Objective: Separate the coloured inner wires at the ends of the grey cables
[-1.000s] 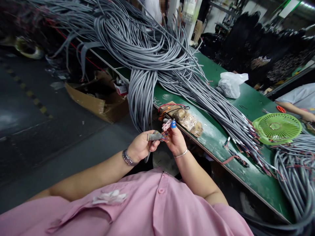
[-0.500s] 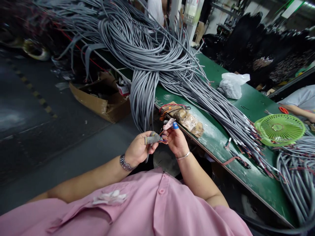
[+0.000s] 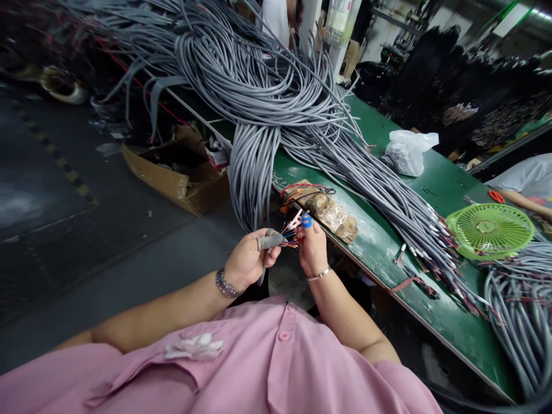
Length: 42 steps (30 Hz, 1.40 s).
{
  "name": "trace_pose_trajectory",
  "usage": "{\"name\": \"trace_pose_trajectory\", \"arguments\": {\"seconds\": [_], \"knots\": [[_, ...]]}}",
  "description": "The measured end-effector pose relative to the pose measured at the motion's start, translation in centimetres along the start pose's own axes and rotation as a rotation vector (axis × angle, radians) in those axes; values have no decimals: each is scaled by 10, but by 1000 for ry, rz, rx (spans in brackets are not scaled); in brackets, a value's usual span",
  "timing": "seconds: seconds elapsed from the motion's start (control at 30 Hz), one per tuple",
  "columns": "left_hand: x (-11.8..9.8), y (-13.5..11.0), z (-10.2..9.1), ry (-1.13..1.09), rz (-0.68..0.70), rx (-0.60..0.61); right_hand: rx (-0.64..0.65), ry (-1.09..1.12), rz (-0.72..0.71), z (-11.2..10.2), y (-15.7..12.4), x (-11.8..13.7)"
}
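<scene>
My left hand (image 3: pixel 248 259) is closed round the end of a grey cable (image 3: pixel 271 240), thumb on top, with a watch on that wrist. Thin coloured wires (image 3: pixel 288 236) fan out of the cable end toward my right hand (image 3: pixel 311 247). My right hand's fingers, one capped in blue and others in pink finger cots, pinch those wires. Both hands hover in front of the green bench (image 3: pixel 379 230), just short of its edge.
A huge pile of grey cables (image 3: pixel 267 98) covers the bench and hangs over its edge. A taped brown block (image 3: pixel 328 210), a white plastic bag (image 3: pixel 407 152) and a green fan grille (image 3: pixel 489 228) lie on it. A cardboard box (image 3: pixel 181 172) sits on the floor. Another person's arm (image 3: pixel 524 201) is at the far right.
My right hand's fingers have shifted along the wire ends and the wires now fan out more. My left hand keeps its grip on the cable.
</scene>
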<state>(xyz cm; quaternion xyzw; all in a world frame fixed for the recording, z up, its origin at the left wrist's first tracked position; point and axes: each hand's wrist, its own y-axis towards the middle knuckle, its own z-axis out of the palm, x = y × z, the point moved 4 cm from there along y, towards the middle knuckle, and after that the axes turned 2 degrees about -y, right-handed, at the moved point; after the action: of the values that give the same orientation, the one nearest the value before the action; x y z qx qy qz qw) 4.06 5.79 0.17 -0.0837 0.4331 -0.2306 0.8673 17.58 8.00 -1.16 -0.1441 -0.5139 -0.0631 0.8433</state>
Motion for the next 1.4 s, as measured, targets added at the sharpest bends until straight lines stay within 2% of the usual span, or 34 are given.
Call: {"name": "trace_pose_trajectory", "arguments": {"seconds": [0.07,0.1,0.2,0.27,0.53,0.8,0.97,1.17,1.23,1.33,1.4], "knots": [[-1,0,0,15,4,-2,-29,-69,-58,-2,1,0],[-1,0,0,20,5,-3,0,-65,-41,-1,2,-2],[-1,1,1,24,5,-1,162,78,130,7,3,-6],[0,2,1,22,2,4,208,179,223,12,4,-7],[4,5,0,28,-1,-23,147,264,235,16,5,-6],[0,-7,-2,37,60,-4,258,298,372,14,-4,-4],[-1,-10,0,8,127,-33,204,256,278,15,-6,3],[4,-5,3,19,142,-60,54,35,-20,4,-4,-2],[5,-3,3,29,148,-68,92,43,10,5,-2,-4],[6,-1,2,38,162,-79,173,151,149,12,2,-6],[6,0,2,45,171,-81,180,222,200,16,4,-5]]}}
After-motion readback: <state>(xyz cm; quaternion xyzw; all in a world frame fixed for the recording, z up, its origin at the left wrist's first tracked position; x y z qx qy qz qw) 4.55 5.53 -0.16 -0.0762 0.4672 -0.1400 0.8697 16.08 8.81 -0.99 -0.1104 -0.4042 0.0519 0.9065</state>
